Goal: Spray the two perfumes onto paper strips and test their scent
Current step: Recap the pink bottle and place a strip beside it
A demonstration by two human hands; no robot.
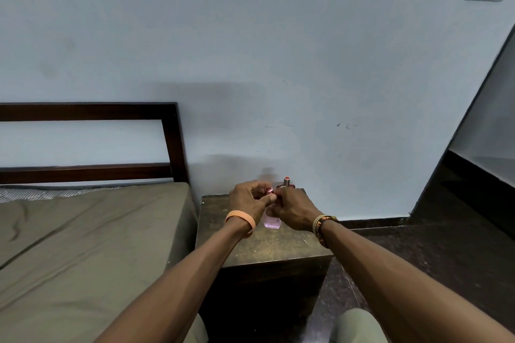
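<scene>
A pink perfume bottle (272, 220) stands on a dark wooden bedside table (267, 248). My right hand (295, 210) wraps around its upper body. My left hand (249, 200) pinches its shiny pink cap (269, 190) at the top. Behind my right hand, near the wall, stands a second perfume bottle (286, 183), dark red with a copper-coloured cap, mostly hidden. No paper strips are visible.
A bed (83, 245) with an olive sheet and dark wooden headboard (92, 142) lies left of the table. A pale wall is right behind the table. Dark floor (418, 253) extends to the right, and my knees show at the bottom.
</scene>
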